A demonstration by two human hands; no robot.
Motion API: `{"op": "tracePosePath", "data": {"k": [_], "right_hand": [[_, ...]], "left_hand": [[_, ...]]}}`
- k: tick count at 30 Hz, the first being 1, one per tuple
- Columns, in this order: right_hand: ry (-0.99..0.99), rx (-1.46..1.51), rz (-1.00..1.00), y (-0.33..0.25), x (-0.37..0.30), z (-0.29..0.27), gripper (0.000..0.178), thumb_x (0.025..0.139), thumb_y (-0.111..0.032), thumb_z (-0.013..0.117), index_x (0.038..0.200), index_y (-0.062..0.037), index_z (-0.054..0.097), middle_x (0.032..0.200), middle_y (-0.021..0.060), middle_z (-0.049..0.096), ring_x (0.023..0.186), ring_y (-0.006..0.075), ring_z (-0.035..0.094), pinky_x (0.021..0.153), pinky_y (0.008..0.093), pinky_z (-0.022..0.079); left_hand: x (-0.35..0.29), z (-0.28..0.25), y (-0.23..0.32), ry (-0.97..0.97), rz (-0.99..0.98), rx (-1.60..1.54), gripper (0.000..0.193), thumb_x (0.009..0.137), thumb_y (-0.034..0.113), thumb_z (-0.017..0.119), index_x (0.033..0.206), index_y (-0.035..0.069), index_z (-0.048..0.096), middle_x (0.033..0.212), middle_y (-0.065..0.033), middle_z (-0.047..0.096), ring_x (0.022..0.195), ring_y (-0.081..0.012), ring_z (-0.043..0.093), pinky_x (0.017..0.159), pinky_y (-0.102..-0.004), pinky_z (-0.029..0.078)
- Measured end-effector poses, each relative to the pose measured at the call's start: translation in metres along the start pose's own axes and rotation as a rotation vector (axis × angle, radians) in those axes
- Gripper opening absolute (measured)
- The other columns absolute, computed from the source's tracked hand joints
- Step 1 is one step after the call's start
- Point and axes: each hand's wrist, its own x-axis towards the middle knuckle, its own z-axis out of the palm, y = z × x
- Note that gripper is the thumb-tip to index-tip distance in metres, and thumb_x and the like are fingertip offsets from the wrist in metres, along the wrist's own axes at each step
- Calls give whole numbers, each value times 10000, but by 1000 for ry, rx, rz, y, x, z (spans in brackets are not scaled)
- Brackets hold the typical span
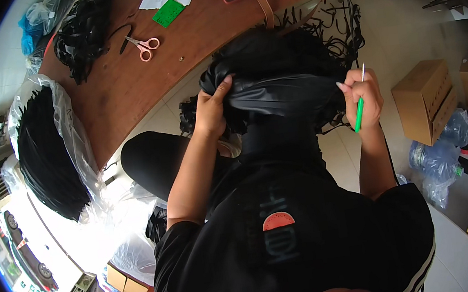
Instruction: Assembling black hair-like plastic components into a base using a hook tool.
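Note:
A soft, glossy black leather-like piece (280,95) stretches over my lap, folded and wrinkled. My left hand (213,109) is closed on its left end, the thumb lying on top. At its right end is my right hand (363,95), its fingers curled around a thin tool with a green handle (360,114) and a pale metal shaft. The thumb and fingertip of that hand touch the edge of the black piece; whether they pinch it I cannot tell. Beyond it, a darker heap of the same material (287,52) hangs beside the table, with many thin black straps (343,33).
On the brown table (107,109) lie pink-handled scissors (144,46), a green card (169,12), white paper (161,1) and a black strap pile (83,39). Black strips in a plastic bag (48,157) stand left. Cardboard boxes (424,99) and plastic bottles (437,156) sit right.

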Motion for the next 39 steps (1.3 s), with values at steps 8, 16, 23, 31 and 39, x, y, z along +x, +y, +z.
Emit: {"op": "tracePosePath", "data": {"k": [8, 16, 23, 31, 39], "right_hand": [[-832, 415, 609, -6, -25, -22, 322, 841, -76, 710, 721, -57, 412, 779, 54, 601, 650, 141, 531, 603, 264, 437], [-266, 952, 768, -16, -37, 82, 117, 938, -114, 636, 935, -19, 567, 881, 29, 575, 778, 83, 552, 727, 214, 456], [183, 861, 740, -22, -51, 113, 127, 942, -58, 617, 1027, 30, 583, 957, 140, 679, 866, 184, 681, 831, 305, 561], [344, 666, 1158, 112, -63, 136, 267, 969, -241, 611, 1121, -20, 612, 1090, 101, 681, 938, 183, 652, 847, 294, 513], [354, 643, 1107, 91, -9, 157, 283, 744, -124, 848, 921, -15, 656, 832, 6, 624, 790, 96, 559, 725, 233, 450]], "left_hand": [[-19, -31, 13, -206, -206, 256, 238, 891, 169, 711, 1058, 0, 694, 975, -52, 709, 884, -138, 661, 831, -285, 518], [-33, -31, 10, -244, -435, 298, 361, 804, 157, 795, 1100, -4, 665, 975, -58, 705, 922, -168, 659, 874, -294, 500], [-41, -32, 2, -257, -398, 360, 429, 766, 32, 790, 1164, -15, 636, 1079, -84, 686, 971, -192, 657, 907, -309, 501], [-30, -32, -4, -122, -352, 194, 340, 846, 45, 709, 1140, -92, 605, 1054, -158, 687, 937, -216, 679, 863, -325, 547], [-22, -36, -4, -132, -125, 222, 271, 886, 93, 675, 1121, -35, 632, 1030, -94, 694, 928, -172, 664, 861, -311, 528]]}}
